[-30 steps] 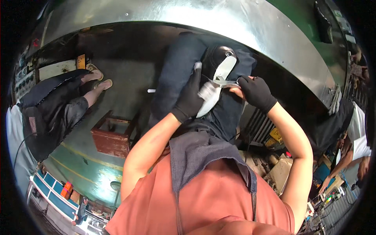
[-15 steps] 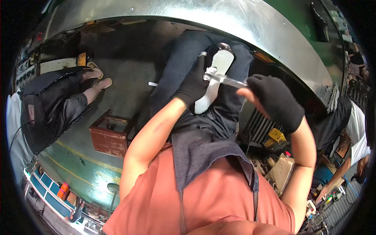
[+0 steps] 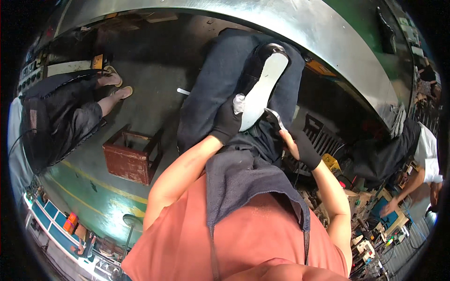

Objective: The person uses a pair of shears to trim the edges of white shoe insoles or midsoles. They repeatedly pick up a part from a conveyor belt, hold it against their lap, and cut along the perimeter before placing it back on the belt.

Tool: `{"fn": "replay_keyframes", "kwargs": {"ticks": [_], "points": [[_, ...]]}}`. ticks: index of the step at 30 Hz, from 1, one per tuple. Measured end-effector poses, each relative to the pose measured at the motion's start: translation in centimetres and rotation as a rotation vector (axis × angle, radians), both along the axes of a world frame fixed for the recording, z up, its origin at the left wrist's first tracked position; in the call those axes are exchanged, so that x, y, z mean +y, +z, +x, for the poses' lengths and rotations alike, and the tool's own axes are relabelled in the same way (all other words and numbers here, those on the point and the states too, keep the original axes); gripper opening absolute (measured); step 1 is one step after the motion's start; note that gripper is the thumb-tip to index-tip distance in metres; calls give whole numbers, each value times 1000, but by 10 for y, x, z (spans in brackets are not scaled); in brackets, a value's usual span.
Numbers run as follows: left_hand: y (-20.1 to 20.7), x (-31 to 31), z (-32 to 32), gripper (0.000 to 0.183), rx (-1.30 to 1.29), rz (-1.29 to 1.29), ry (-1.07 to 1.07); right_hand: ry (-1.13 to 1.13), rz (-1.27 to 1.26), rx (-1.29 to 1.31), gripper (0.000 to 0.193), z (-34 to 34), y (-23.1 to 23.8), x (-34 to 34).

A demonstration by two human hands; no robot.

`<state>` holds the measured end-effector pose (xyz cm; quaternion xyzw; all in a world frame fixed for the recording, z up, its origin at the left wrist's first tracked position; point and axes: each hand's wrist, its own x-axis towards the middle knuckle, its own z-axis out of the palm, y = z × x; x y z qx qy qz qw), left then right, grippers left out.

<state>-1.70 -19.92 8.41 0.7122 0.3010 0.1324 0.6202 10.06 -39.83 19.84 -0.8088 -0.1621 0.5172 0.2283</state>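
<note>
A black shoe (image 3: 265,86) lies bottom up across my thighs, its flat pale sole (image 3: 265,89) facing me and its dark toe pointing away. Gripping its near left edge is my left hand (image 3: 228,119), in a black glove, with white wrapping (image 3: 238,103) on the thumb. My right hand (image 3: 300,146), gloved in black with the thumb bare, is closed round a shiny metal hand tool (image 3: 275,118) with a curved end. That end is close to the right edge of the sole; whether they touch I cannot tell. The tool's lower part is hidden in my palm.
A metal-faced bench (image 3: 281,21) curves across the far side. A reddish-brown wooden stool (image 3: 126,161) stands on the floor to the left, beyond it a seated person's legs (image 3: 110,103). Close on my right are a dark slatted rack (image 3: 316,136) and cluttered tools; another person (image 3: 424,154) works farther right.
My right hand with the tool has drawn down and inward, off the middle of the sole to its near right edge. My left hand has slid nearer along the shoe.
</note>
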Motion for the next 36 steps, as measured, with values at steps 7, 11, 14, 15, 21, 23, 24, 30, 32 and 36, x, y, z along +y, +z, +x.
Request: {"fn": "replay_keyframes", "kwargs": {"ticks": [7, 11, 14, 15, 21, 23, 24, 30, 32, 36], "points": [[-5, 10, -2, 38, -78, -129, -229, 470, 378, -355, 37, 15, 75, 66], [22, 13, -1, 58, -56, -177, -430, 164, 299, -280, 38, 28, 20, 63], [31, 18, -1, 74, -57, -199, -369, 215, 120, -268, 41, 27, 44, 69], [33, 17, -6, 76, -45, -169, -368, 169, 143, -274, 42, 19, 38, 65], [102, 76, -26, 92, 278, 498, -675, -87, 316, -336, 34, -6, -2, 28], [157, 122, -29, 80, 116, 321, -698, -124, 330, -306, 31, -18, 13, 6], [171, 130, -24, 76, 97, 271, -568, -129, 337, -306, 31, -20, 18, -3], [166, 81, 68, 68, 3, 496, -214, -377, 352, -162, 37, -35, 23, -24], [103, 30, 62, 61, -39, 616, -182, -447, 368, -85, 38, -34, 32, -17], [-11, 46, 1, 41, -198, -283, -261, -242, 246, -84, 40, -12, 20, -27]]}}
